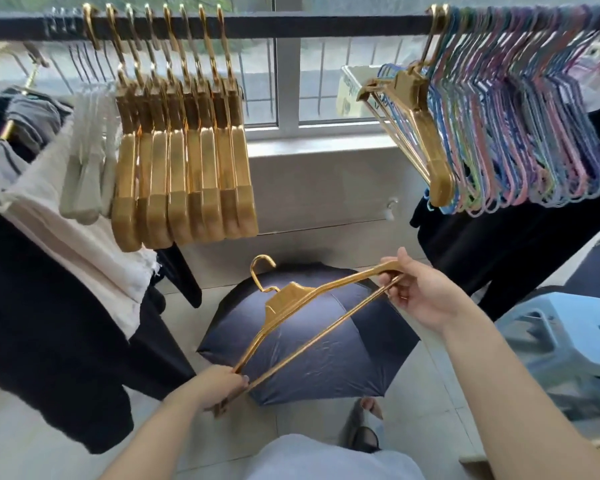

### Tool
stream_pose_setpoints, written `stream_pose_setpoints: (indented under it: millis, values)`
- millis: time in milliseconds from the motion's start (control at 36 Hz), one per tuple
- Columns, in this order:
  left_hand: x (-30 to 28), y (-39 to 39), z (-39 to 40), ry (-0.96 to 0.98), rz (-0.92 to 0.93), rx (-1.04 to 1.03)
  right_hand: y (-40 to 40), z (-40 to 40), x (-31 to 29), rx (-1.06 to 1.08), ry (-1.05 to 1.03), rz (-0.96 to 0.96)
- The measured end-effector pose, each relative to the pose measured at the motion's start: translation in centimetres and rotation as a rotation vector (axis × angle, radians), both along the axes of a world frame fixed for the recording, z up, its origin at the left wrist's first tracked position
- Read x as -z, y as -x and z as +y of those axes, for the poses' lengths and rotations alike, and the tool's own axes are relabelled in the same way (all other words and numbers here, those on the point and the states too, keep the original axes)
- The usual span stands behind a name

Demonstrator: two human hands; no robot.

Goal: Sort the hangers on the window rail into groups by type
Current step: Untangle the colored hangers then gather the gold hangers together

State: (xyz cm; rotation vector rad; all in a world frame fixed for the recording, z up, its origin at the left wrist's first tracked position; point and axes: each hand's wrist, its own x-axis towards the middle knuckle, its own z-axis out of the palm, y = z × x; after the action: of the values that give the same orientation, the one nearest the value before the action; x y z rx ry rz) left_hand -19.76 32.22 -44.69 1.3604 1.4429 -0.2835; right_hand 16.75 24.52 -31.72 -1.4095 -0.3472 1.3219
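Held item: slim gold metal hanger with crossbar (293, 299), off the rail, carried low in front of the body over an open dark navy umbrella (309, 358) on the floor.
Left hand (222, 386): fingers curled tight round the hanger's lower end.
Right hand (418, 292): pinching the upper end, thumb on top, fingers under the crossbar; partly closed, not a fist.
Rail: dark horizontal window rail (326, 26) above.
Gold group: row of broad gold hangers (184, 161) hanging left of centre.
Coloured group: dense bunch of thin pastel wire hangers (520, 109) at right, with more gold hangers (420, 109) still against their left edge.
Risk: hook catching a neighbour on rehang and pulling it off; hanger landing in the wrong group, since slim and broad golds look alike.
Risk 2: end-only grips, hanger could swing or slip onto the umbrella.
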Motion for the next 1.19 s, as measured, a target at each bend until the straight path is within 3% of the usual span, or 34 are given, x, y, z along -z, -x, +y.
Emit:
stream_pose_setpoints:
  millis: [111,278,361,444,528,639,806,917,1000,1194]
  values:
    - [-1.4,1.9,-0.4,0.077,-0.195,-0.181,-1.4,-1.4,3.2,0.108,0.113,0.166]
    - [-5.8,0.9,-0.5,0.008,-0.448,-0.262,-0.5,-1.9,8.4,0.414,0.243,0.300]
    - [-7.4,-0.2,-0.7,-0.060,-0.446,-0.287,2.2,-1.3,9.5,0.271,0.404,0.165]
    - [-7.9,-2.1,-0.6,-0.117,-0.411,-0.362,6.0,-0.4,8.5,0.045,0.411,0.079]
    - [-8.5,-4.7,-1.1,-0.214,-0.408,-0.346,9.7,0.4,6.1,-0.247,0.345,0.006]
    - [-9.9,-8.1,-2.2,-0.472,-0.332,-0.146,12.9,1.9,1.8,-0.481,0.154,0.006]
    - [-12.8,-12.5,-3.1,-0.508,-0.491,0.065,12.9,4.2,-1.8,-0.347,0.109,-0.324]
    - [-14.7,-12.5,-2.6,-0.422,-0.593,0.224,11.2,4.2,-3.0,-0.176,0.111,-0.394]
    - [-16.3,-11.7,-2.2,-0.520,-0.576,0.409,9.5,3.7,-4.5,-0.110,0.117,-0.593]
    - [-21.8,-10.8,-0.7,-0.765,-0.759,0.166,5.3,2.5,-12.0,0.015,0.060,-0.967]
